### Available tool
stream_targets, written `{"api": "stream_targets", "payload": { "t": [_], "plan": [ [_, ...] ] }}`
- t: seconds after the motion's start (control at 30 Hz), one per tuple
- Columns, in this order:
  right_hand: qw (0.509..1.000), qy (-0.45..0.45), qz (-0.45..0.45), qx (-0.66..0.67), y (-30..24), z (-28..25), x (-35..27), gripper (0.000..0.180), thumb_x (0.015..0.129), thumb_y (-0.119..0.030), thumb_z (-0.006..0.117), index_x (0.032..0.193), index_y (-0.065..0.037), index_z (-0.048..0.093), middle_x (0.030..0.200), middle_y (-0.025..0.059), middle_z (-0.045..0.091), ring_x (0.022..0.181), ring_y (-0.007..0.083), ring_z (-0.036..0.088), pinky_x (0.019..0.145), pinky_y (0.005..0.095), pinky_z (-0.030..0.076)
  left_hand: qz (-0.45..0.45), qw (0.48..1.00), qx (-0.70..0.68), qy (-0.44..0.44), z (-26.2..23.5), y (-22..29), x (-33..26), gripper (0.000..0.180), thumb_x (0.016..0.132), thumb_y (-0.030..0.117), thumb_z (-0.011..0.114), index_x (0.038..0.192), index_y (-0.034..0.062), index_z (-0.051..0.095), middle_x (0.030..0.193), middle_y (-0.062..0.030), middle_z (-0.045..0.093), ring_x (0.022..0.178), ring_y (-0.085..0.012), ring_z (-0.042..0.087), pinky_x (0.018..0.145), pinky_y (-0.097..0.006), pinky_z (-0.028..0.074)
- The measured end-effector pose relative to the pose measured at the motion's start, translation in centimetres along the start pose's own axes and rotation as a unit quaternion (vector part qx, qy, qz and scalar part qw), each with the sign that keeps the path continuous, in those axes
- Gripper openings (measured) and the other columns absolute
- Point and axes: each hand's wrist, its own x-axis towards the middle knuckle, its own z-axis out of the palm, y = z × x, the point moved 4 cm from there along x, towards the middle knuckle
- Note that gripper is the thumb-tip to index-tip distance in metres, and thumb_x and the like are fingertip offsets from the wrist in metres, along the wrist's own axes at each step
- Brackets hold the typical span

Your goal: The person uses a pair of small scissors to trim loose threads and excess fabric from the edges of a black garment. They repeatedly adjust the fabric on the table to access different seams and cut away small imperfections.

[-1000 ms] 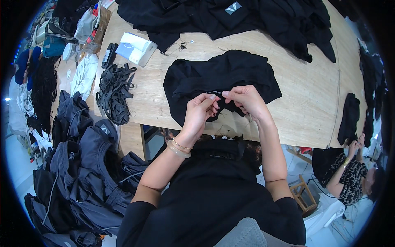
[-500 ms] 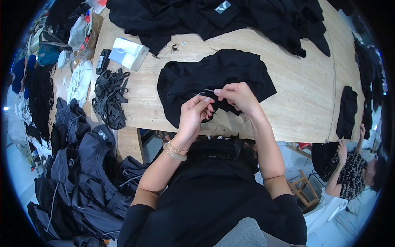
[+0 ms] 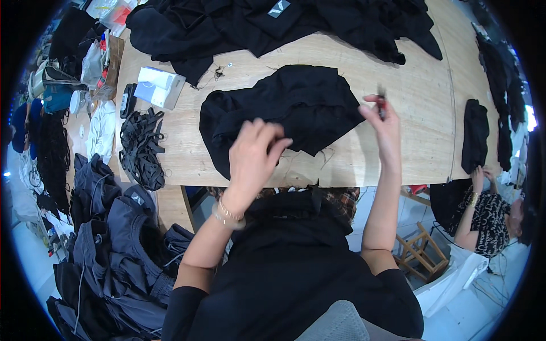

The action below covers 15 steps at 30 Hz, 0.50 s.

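A black garment (image 3: 301, 91) lies bunched on the wooden table in front of me. Over its near edge is my left hand (image 3: 253, 150), slightly smeared by motion; its thumb stands apart from the bent fingers, and I see nothing held. My right hand (image 3: 387, 125) is raised just past the garment's right side. Between its fingers is a small slim tool (image 3: 382, 102), dark with some red, too blurred to name. Loose threads (image 3: 324, 158) stick out at the garment's near edge.
More black garments (image 3: 239, 28) cover the table's far side. At left are a white box (image 3: 159, 87), a pile of dark straps (image 3: 141, 148) and heaped grey garments (image 3: 114, 244). A folded black piece (image 3: 475, 136) lies at right, near another person (image 3: 483, 221) and a wooden stool (image 3: 422, 253).
My hands were close together over the garment, the tool between them. Now the right hand has moved right and up with the tool, and the left hand's thumb and fingers have parted.
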Motion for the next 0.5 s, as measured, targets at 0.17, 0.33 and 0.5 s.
{"api": "stream_targets", "payload": {
  "t": [0.17, 0.33, 0.5],
  "plan": [
    [0.993, -0.051, -0.009, -0.104, 1.0, 4.2, 1.2, 0.030, 0.082, -0.021, 0.077, 0.100, 0.003, 0.069, 0.075, 0.0095, 0.068, 0.067, 0.0107, 0.056, 0.065, 0.0280, 0.045, 0.014, 0.995, 0.092, 0.029, 1.9, -6.2, 6.1, 0.021, 0.084, 0.009, 0.065, 0.104, 0.0103, 0.069, 0.094, -0.0096, 0.069, 0.089, -0.0308, 0.067, 0.080, -0.042, 0.052],
    [1.000, -0.006, 0.011, -0.024, 3.1, 5.3, 3.9, 0.030, 0.083, -0.024, 0.075, 0.091, 0.005, 0.072, 0.072, 0.0145, 0.070, 0.067, 0.0132, 0.062, 0.068, 0.0297, 0.048, -0.052, 0.998, 0.038, 0.000, 1.3, -11.3, 12.2, 0.021, 0.084, 0.025, 0.071, 0.097, 0.0088, 0.073, 0.087, -0.0131, 0.072, 0.081, -0.0334, 0.069, 0.072, -0.041, 0.053],
    [0.998, -0.003, 0.061, 0.012, 4.5, 5.7, 4.9, 0.026, 0.083, -0.023, 0.073, 0.085, 0.003, 0.073, 0.071, 0.0051, 0.070, 0.066, 0.0098, 0.059, 0.065, 0.0285, 0.046, -0.080, 0.997, -0.006, -0.001, 1.3, -14.0, 14.5, 0.020, 0.086, 0.022, 0.072, 0.089, 0.0016, 0.073, 0.077, -0.0108, 0.073, 0.072, -0.0212, 0.070, 0.069, -0.030, 0.051]
  ]
}}
